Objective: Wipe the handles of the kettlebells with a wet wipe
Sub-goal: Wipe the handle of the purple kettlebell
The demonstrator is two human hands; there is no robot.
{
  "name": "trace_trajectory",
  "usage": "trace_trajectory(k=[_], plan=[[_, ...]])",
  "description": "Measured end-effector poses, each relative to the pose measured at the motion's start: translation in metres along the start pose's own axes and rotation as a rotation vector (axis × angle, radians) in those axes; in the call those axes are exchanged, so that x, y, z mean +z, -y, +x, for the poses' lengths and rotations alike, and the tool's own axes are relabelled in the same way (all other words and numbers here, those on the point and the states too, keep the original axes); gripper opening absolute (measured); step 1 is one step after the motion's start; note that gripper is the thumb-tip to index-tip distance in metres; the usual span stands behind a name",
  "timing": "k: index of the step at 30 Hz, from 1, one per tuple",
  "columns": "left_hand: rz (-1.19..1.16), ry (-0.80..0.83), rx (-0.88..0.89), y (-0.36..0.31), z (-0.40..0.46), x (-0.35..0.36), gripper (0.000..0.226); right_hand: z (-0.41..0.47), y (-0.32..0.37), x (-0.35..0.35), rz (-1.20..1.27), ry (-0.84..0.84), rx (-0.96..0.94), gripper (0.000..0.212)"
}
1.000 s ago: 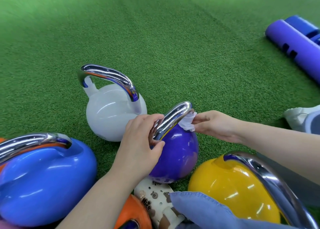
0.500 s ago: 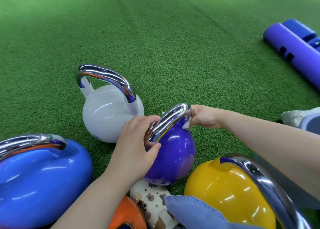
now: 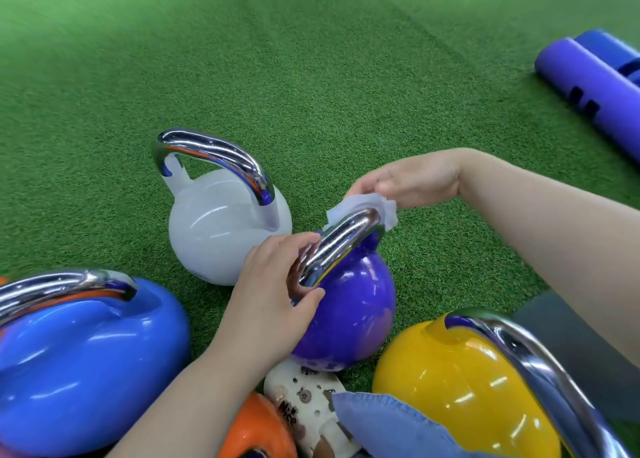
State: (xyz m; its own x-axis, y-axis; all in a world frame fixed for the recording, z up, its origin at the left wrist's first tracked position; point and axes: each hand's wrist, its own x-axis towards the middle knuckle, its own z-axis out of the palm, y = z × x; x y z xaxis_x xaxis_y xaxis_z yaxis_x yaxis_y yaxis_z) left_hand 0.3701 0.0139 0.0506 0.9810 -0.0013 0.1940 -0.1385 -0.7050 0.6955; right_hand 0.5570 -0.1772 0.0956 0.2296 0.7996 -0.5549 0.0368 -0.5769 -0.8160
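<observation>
A purple kettlebell [image 3: 349,305] stands on green turf at centre, with a chrome handle [image 3: 341,244]. My left hand [image 3: 273,298] grips the near end of that handle. My right hand [image 3: 412,179] pinches a white wet wipe [image 3: 360,206] draped over the handle's far top bend. Around it stand a white kettlebell [image 3: 214,236], a blue kettlebell [image 3: 83,364], a yellow kettlebell [image 3: 464,388] and an orange kettlebell [image 3: 256,433], the last mostly hidden by my left forearm.
Purple and blue foam rollers [image 3: 588,87] lie at the far right. A patterned shoe [image 3: 304,405] and a blue denim knee [image 3: 391,430] sit at the bottom. Green turf [image 3: 311,77] stretches beyond the kettlebells.
My right hand has risen from behind the far side of the purple kettlebell's handle to its top bend, bringing the wipe over the chrome. My left hand keeps its hold.
</observation>
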Motion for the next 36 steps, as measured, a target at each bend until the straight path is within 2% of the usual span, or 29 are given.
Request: trace_trajectory(k=[4,8,9,11,12,15,16,18,21,24,25,26,28,30,32,33,34,36], plan=[[-0.006,0.007,-0.015,-0.001,0.0,0.001,0.057,0.006,-0.02,0.005,-0.06,-0.325,0.164,0.053],[-0.002,-0.003,-0.011,0.0,0.0,0.002,0.057,0.022,-0.034,0.023,-0.089,-0.435,0.243,0.024],[-0.005,-0.002,-0.015,0.001,0.0,0.002,0.057,0.027,-0.035,0.027,-0.055,-0.462,0.241,0.019],[-0.019,0.005,-0.024,0.0,0.0,0.002,0.057,0.029,-0.037,0.032,0.093,-0.522,0.216,0.048],[-0.036,0.018,-0.031,-0.001,0.001,0.002,0.058,0.031,-0.037,0.036,0.169,-0.532,0.192,0.05],[-0.132,0.059,-0.068,-0.001,0.001,-0.001,0.055,0.035,-0.039,0.039,0.42,-0.572,0.149,0.018],[-0.187,0.061,-0.102,-0.002,0.001,-0.002,0.052,0.035,-0.033,0.04,0.449,-0.598,0.143,0.023],[-0.326,0.046,-0.178,-0.001,0.001,-0.003,0.047,0.034,-0.017,0.041,0.28,-0.604,0.143,0.032],[-0.461,-0.007,-0.213,0.002,0.001,-0.003,0.04,0.026,0.02,0.05,-0.215,-0.555,0.194,0.031],[-0.468,-0.041,-0.202,0.004,0.001,-0.003,0.037,0.026,0.03,0.063,-0.67,-0.553,0.098,0.043],[-0.462,-0.047,-0.206,0.004,0.001,-0.002,0.036,0.026,0.029,0.068,-0.756,-0.576,0.049,0.048],[-0.457,-0.05,-0.218,0.003,0.001,-0.003,0.034,0.026,0.023,0.068,-0.724,-0.6,0.004,0.05],[-0.448,-0.062,-0.251,0.002,0.002,-0.005,0.023,0.024,0.013,0.064,-0.379,-0.637,-0.026,0.05],[-0.424,-0.09,-0.269,0.002,0.002,-0.006,0.02,0.022,0.008,0.058,-0.1,-0.663,0.038,0.048],[-0.412,-0.121,-0.282,0.004,0.003,-0.007,0.017,0.023,0.007,0.056,-0.065,-0.684,0.079,0.046],[-0.416,-0.133,-0.289,0.005,0.003,-0.007,0.014,0.025,0.009,0.058,-0.14,-0.67,0.075,0.046],[-0.417,-0.142,-0.298,0.007,0.003,-0.007,0.014,0.026,0.012,0.061,-0.33,-0.644,0.064,0.047],[-0.421,-0.146,-0.308,0.01,0.004,-0.008,0.018,0.028,0.024,0.072,-0.952,-0.595,0.031,0.049]])
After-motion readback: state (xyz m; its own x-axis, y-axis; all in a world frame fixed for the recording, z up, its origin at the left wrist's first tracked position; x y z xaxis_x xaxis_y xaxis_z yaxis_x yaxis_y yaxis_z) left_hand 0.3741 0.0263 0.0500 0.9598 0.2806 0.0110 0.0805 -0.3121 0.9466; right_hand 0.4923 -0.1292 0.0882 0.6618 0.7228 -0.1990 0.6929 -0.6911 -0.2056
